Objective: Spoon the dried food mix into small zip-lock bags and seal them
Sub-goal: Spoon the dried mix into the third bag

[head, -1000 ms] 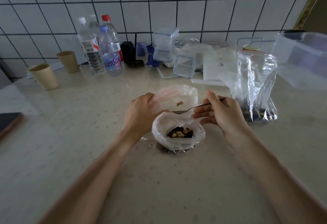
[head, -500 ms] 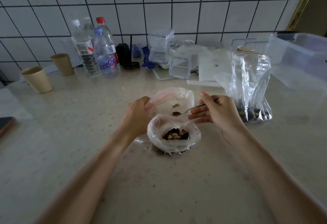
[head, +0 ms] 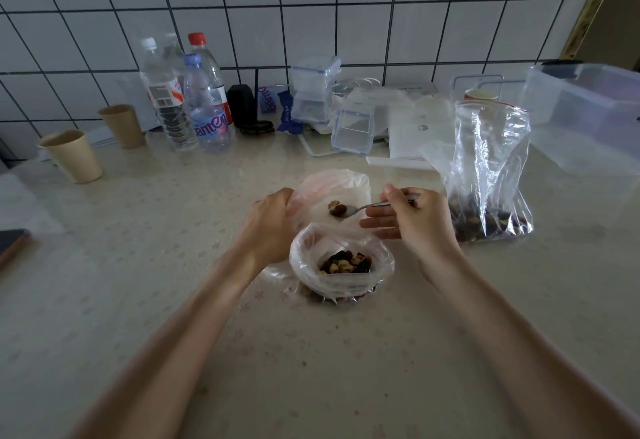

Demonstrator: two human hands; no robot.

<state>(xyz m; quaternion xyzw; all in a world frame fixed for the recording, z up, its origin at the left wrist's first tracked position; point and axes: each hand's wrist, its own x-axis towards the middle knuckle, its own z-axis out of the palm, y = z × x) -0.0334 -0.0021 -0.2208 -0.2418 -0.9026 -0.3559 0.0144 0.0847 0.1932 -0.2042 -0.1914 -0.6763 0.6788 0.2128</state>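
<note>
An open plastic bag (head: pixel 341 282) with dried food mix (head: pixel 346 263) inside sits on the counter in front of me. Behind it stands a small zip-lock bag (head: pixel 332 189), whose left edge my left hand (head: pixel 273 220) grips, holding it open. My right hand (head: pixel 412 220) pinches a metal spoon (head: pixel 367 207); its bowl carries a few pieces of mix inside the small bag's mouth. A tall clear zip-lock bag (head: pixel 488 168) with mix at its bottom stands to the right.
Water bottles (head: pixel 187 99), two paper cups (head: pixel 74 156), small clear containers (head: pixel 353 127) and a white box (head: pixel 412 133) line the back by the tiled wall. A large clear tub (head: pixel 588 113) sits at the far right. A phone (head: pixel 10 244) lies at the left edge.
The spoon has come up from the front bag with some mix and now reaches into the small bag. The left hand keeps its grip on the bag.
</note>
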